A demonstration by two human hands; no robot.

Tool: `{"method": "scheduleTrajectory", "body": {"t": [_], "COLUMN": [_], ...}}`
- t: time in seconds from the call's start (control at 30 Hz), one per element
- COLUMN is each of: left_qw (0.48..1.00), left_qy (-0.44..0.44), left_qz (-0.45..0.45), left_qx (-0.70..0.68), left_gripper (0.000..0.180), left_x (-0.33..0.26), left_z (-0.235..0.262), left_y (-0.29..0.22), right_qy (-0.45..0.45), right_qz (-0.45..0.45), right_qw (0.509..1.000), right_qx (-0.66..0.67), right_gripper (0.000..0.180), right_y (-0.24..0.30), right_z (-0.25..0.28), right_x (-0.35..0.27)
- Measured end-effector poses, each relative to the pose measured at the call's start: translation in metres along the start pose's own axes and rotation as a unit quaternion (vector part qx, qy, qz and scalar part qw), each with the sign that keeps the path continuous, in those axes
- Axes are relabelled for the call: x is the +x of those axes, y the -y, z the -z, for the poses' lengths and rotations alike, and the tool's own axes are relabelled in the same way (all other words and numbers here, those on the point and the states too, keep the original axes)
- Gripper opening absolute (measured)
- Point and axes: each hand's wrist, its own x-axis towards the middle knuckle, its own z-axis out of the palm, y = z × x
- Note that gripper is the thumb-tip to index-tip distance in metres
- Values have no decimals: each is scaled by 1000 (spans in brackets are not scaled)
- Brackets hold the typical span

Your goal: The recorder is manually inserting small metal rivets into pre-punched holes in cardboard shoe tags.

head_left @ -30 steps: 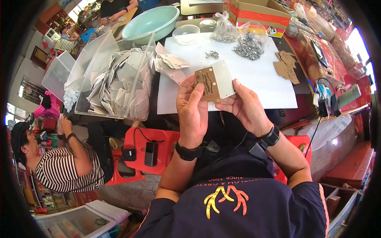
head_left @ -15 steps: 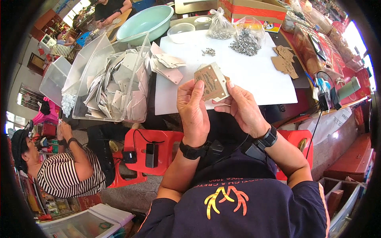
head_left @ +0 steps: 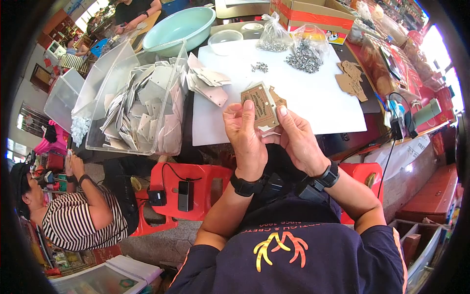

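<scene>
My left hand (head_left: 246, 139) pinches a brown printed card (head_left: 258, 107) between thumb and fingers, over the near part of a white board. A pale card edge shows right behind it. My right hand (head_left: 303, 144) is closed on a second brown cardboard piece (head_left: 279, 99), its thumb close to the pale card's right edge. How the layers join behind the fingers is hidden. Left of my hands, several pale cards with small holes (head_left: 208, 81) lie at the board's edge. Beyond the held cards is a small heap of shiny metal bits (head_left: 259, 67).
A clear plastic bin (head_left: 93, 115) full of pale cards stands at left. Behind are a light green basin (head_left: 181, 32), a clear bowl (head_left: 226, 43), a bag of metal bits (head_left: 274, 36) and a bigger metal heap (head_left: 303, 59). Brown cardboard pieces (head_left: 351, 81) lie at right.
My hands have shifted slightly right and down. The held cards have turned and spread apart, so more of the brown piece at the right shows.
</scene>
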Motion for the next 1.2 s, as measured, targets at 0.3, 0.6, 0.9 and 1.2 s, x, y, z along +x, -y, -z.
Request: {"method": "scheduleTrajectory", "body": {"t": [0.3,0.6,0.9,1.2], "left_qw": [997,982,924,958], "left_qy": [20,76,250,166], "left_qz": [38,6,127,94], "left_qx": [63,176,259,215], "left_gripper": [26,21,24,21], "left_x": [5,17,35,53], "left_z": [-21,-30,-25,-29], "left_y": [-9,-21,-19,-6], "right_qy": [-30,-19,138,-1], "right_qz": [16,153,2,51], "right_qw": [999,911,921,976], "right_qx": [-30,-383,-365,-211], "right_gripper": [41,26,20,24], "right_y": [-2,37,93,75], "right_z": [-12,14,36,49], "right_x": [8,28,66,83]}}
